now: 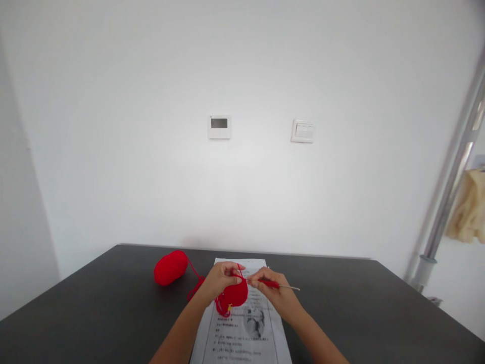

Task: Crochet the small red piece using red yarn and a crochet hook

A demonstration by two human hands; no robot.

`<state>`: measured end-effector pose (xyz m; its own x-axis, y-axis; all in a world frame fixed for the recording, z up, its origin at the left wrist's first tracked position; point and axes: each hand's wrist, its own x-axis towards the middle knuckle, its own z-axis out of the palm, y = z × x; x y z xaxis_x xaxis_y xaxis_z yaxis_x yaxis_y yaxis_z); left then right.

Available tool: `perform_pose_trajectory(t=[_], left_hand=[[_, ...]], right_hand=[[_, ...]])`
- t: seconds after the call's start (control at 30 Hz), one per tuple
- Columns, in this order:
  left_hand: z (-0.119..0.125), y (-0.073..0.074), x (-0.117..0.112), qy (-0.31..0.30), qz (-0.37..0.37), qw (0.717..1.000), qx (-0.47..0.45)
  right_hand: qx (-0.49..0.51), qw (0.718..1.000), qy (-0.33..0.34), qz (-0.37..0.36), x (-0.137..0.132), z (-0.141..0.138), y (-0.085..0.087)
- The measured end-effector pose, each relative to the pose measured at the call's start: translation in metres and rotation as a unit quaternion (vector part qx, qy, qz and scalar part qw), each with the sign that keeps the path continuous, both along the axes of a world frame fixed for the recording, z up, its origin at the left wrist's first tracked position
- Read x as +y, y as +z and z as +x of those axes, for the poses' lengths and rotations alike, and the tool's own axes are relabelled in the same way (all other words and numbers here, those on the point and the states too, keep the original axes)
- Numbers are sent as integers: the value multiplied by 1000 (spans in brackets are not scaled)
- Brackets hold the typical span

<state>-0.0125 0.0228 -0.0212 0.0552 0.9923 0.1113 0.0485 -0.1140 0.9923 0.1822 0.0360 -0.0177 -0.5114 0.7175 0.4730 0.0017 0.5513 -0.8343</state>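
Observation:
My left hand (220, 280) is closed on a piece of red crochet work (235, 294), pinching its upper edge, with a strand of yarn rising by the index finger. A small yellow stitch marker (229, 307) hangs at the lower edge of the piece. In my right hand (276, 290) is a crochet hook (271, 284) with a red grip, held like a pen. One metal end points out to the right; the other meets the edge of the work, its tip too small to make out. Yarn trails left to a red ball of yarn (170, 267).
Printed sheets (242, 346) with text and a picture lie beneath my hands on the dark table (125, 313). The white wall behind carries a thermostat-like panel (219, 127) and a light switch (302, 131). A metal pole (447, 202) stands at the right.

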Motion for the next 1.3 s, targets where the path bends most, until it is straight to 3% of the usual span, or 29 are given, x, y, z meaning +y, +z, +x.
perform_pose_trajectory(t=[0.13,0.33,0.6,0.93,1.13,1.3], left_hand=[[-2,1,-2,-19,-5,1000,-20],[-4,2,-3,-13,-4,1000,-13],[-4,0,-1,-11,-4,1000,-18],[2,-2,0,18,4,1000,-17],[14,-3,-2,44,-11,995,-86],[25,-4,-2,36,-12,984,-172]], right_hand=[[41,997,23,-56,1,-1,1],[6,1000,25,6,-2,1,1],[18,1000,20,-10,-1,-1,-3],[-72,986,-1,149,-3,1,-4],[-84,949,-17,304,-5,-2,-6],[-98,902,-85,411,-4,-9,-11]])
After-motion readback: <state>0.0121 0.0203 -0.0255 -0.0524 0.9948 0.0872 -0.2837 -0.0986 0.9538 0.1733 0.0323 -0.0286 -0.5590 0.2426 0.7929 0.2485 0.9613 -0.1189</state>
